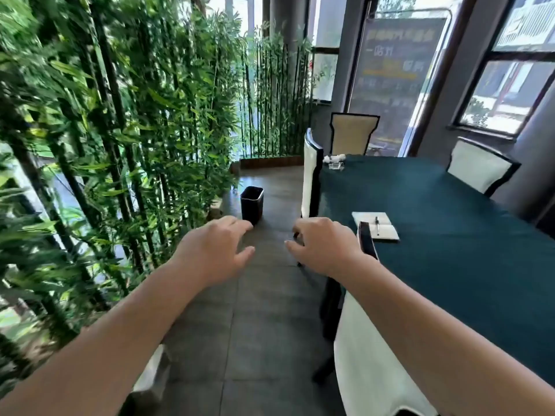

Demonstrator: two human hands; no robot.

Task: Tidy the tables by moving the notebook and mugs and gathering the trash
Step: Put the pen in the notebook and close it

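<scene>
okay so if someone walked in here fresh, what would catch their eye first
Likely the wall of bamboo plants filling the left side, then the long table under its dark teal cloth on the right. On it lies an open notebook with a pen, and a black trash bin stands on the floor ahead.

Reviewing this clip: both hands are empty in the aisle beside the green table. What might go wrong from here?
1. A pen lies loose on the open notebook; lifting the notebook tilted may roll it off.
2. The notebook sits near the table edge, behind a chair back, so the right hand might snag.
3. The bin stands in the aisle; a foot might knock it.
</scene>
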